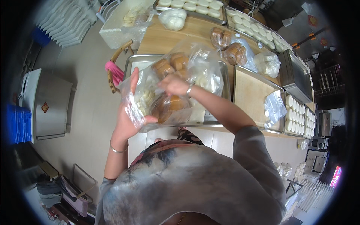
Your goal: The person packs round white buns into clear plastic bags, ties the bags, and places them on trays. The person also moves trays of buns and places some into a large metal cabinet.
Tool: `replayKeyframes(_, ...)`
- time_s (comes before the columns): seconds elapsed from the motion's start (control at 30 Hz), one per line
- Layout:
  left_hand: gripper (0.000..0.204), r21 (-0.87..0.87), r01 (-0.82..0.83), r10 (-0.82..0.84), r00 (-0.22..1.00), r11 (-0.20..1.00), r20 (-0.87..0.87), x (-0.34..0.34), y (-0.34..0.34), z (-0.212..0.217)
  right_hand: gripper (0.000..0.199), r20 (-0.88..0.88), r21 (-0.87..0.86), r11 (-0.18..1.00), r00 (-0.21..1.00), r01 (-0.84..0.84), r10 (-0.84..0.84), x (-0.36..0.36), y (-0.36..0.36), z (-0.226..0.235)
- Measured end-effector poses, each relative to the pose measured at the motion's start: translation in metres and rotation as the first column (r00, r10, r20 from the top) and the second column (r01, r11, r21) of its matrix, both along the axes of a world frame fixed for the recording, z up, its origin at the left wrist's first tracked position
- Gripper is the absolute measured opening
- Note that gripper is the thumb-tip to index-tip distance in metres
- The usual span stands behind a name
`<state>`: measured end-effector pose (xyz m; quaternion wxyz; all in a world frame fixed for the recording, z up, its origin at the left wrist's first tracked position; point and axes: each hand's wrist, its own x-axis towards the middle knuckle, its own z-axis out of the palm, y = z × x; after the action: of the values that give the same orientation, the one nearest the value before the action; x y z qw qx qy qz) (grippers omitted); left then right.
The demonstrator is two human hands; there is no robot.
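Observation:
A clear plastic bag (132,108) with pale dough pieces (145,102) showing through it hangs from my left hand (129,116). The thumb and fingers there are spread wide, and the plastic stretches across the palm between them. My right hand (175,85) reaches over the tray with its fingers curled at the bag's right side; what they pinch is hidden. Bagged brown buns (173,66) lie just beyond that hand, and more bagged brown bread (170,107) sits below it. A metal tray (225,80) lies under the bags.
Farther along the wooden table (153,37) lie more bagged brown bread (235,53) and a white bagged bundle (172,19). To the right are a lined tray (249,88), stacked dark trays (296,77) and trays of white dough rounds (294,112). A wooden chair (112,77) with pink cloth stands left.

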<state>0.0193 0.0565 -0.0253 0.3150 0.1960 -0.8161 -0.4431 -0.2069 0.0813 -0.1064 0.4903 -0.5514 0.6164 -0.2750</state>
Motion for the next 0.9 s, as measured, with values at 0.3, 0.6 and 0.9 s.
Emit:
replayKeyframes(0.3, 0.126, 0.02, -0.238, 0.236, 0.968, 0.971, 0.082, -0.047, -0.004, 0.014, 0.019, 0.37, -0.34, 0.927, 0.929, 0.155, -0.02, -0.16, 0.061, 0.033)
replayKeyframes(0.6, 0.121, 0.006, -0.44, 0.426, 0.872, 0.898, 0.241, -0.082, 0.001, 0.013, 0.044, -0.229, 0.122, 0.43, 0.447, 0.895, -0.865, -0.482, 0.126, -0.182)
replayKeyframes(0.9, 0.115, -0.033, -0.498, 0.486, 0.825, 0.866, 0.29, -0.081, 0.002, 0.023, 0.059, -0.204, 0.447, 0.429, 0.557, 0.785, -0.805, -0.54, 0.116, -0.212)
